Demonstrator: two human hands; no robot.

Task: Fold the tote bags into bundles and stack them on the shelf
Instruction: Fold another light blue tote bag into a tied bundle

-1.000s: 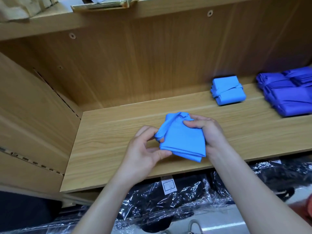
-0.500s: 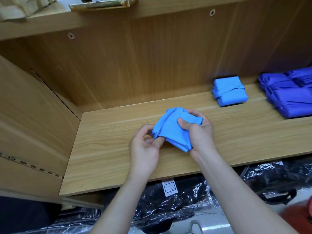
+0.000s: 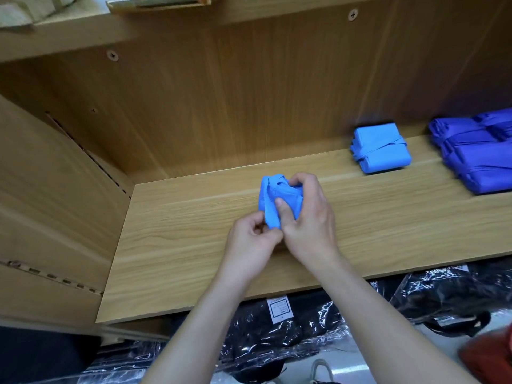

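Observation:
A light blue tote bag, folded small, is held over the middle of the wooden shelf. My right hand grips it from the right, fingers curled over its top and thumb pressed on its front. My left hand pinches the bag's strap at the lower left corner. A finished light blue bundle, tied with its own strap, lies at the back right of the shelf. Darker blue bundles are stacked at the far right.
The shelf has a wooden back wall and a left side panel. Another shelf board runs overhead. Below the shelf's front edge lie black bags in clear plastic, one with a white label.
Both hands carried the bag up and farther over the shelf. The bag went from a flat folded square to a tighter, bunched bundle, with the left hand now pulling the strap at its lower corner.

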